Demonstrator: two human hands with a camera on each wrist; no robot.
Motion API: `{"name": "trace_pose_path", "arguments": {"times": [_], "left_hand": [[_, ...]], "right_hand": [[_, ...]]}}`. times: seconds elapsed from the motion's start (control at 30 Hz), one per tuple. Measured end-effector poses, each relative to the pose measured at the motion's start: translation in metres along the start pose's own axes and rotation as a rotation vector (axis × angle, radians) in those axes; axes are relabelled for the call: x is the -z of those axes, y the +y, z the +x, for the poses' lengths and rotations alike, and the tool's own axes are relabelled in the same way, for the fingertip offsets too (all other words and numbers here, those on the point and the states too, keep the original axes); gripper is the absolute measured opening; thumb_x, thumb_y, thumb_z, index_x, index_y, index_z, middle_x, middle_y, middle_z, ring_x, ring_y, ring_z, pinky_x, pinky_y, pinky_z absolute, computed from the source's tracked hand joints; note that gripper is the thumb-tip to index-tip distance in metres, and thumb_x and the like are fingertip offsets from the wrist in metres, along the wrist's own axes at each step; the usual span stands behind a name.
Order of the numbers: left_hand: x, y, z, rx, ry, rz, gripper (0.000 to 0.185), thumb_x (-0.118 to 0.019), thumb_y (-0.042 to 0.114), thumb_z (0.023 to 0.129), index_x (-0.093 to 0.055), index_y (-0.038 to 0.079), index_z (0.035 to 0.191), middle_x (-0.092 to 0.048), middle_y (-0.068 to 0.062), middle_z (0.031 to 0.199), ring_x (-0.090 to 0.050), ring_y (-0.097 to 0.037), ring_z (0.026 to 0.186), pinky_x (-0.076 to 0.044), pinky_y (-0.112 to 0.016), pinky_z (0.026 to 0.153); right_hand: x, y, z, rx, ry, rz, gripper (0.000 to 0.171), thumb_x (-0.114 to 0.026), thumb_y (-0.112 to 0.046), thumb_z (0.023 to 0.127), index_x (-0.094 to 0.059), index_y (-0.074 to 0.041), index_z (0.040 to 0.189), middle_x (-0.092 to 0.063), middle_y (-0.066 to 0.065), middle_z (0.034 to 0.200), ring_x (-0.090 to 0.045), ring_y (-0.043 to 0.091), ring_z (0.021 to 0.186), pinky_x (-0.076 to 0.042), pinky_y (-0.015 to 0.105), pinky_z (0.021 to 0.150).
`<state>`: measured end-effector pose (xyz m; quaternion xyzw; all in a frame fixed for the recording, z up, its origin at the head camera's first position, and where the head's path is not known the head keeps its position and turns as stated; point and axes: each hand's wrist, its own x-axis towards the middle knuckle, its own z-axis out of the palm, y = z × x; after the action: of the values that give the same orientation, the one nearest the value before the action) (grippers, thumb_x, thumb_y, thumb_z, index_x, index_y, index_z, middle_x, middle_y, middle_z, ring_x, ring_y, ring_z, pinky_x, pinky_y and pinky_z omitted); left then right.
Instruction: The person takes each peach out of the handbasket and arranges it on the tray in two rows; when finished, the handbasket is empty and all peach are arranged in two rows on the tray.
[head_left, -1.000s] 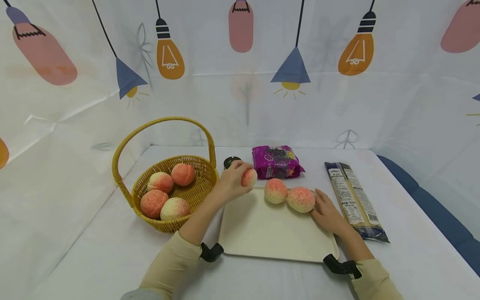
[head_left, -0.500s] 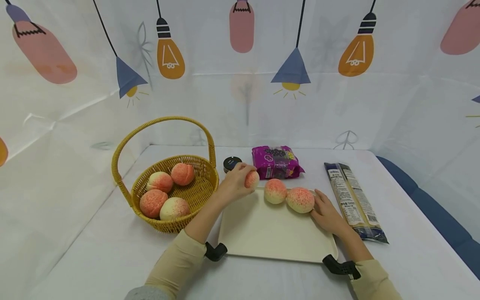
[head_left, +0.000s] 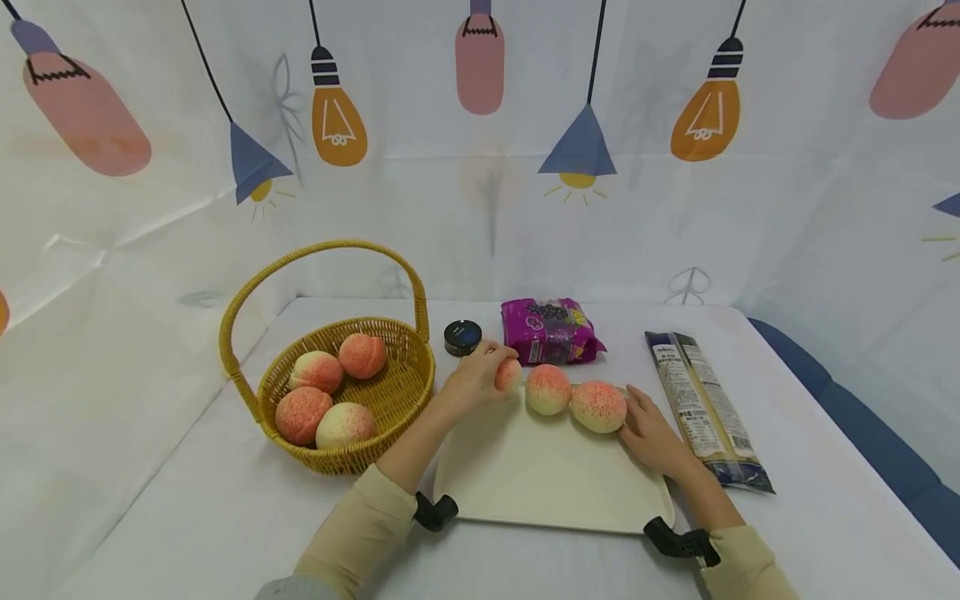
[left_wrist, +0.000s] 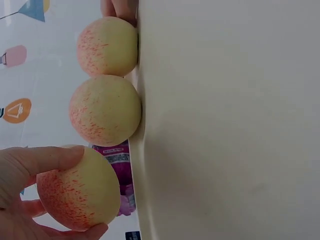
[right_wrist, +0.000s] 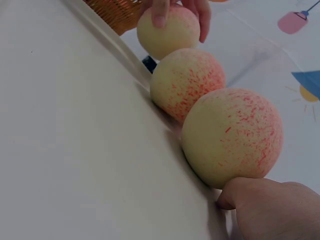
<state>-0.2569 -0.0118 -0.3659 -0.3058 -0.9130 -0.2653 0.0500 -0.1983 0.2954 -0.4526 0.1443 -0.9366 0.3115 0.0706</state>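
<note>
My left hand (head_left: pixel 476 379) grips a red-and-cream peach (left_wrist: pixel 80 190) over the tray's back left edge; thumb and fingers curl round it in the left wrist view. Two more peaches stand along the back of the cream tray (head_left: pixel 555 483), side by side: a middle peach (head_left: pixel 548 389) and a right peach (head_left: pixel 598 407). Against the right peach's outer side rests my right hand (head_left: pixel 656 437), its thumb low by the tray rim in the right wrist view. Its other fingers are partly hidden. Left of the tray, a wicker basket (head_left: pixel 416 392) holds several peaches.
Behind the tray lie a purple snack packet (head_left: pixel 551 332) and a round black-lidded jar (head_left: pixel 462 337). A long noodle-like packet (head_left: pixel 708 408) lies to its right. The basket's tall handle (head_left: pixel 322 246) arches up on the left. A patterned white cloth hangs behind the table.
My left hand has moved slightly right with its peach, closer to the middle peach, uncovering the black jar. My right hand stays by the right peach. The head view has tilted slightly up.
</note>
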Motion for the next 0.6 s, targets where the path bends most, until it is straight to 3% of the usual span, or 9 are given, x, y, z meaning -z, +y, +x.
{"name": "trace_pose_path", "arguments": {"times": [0.37,0.6], "left_hand": [[-0.012,-0.006,-0.003,0.028,-0.075,-0.035,0.050,-0.075,0.009,0.071,-0.056,0.010,0.118,-0.049,-0.013,0.115,-0.053,-0.027,0.099,-0.047,-0.038,0.083],[-0.012,-0.007,-0.002,0.048,-0.080,-0.036,0.051,-0.076,0.010,0.069,-0.057,0.012,0.116,-0.050,-0.011,0.115,-0.052,-0.025,0.099,-0.046,-0.037,0.083]], "right_hand": [[-0.007,0.004,-0.008,-0.009,0.002,0.029,0.048,-0.053,-0.008,0.088,-0.040,0.006,0.132,-0.019,0.033,0.141,-0.019,0.052,0.126,-0.018,0.064,0.097],[-0.007,0.004,-0.006,0.016,0.016,0.016,0.047,-0.053,-0.008,0.088,-0.041,0.006,0.132,-0.020,0.033,0.140,-0.020,0.051,0.126,-0.019,0.063,0.097]]}}
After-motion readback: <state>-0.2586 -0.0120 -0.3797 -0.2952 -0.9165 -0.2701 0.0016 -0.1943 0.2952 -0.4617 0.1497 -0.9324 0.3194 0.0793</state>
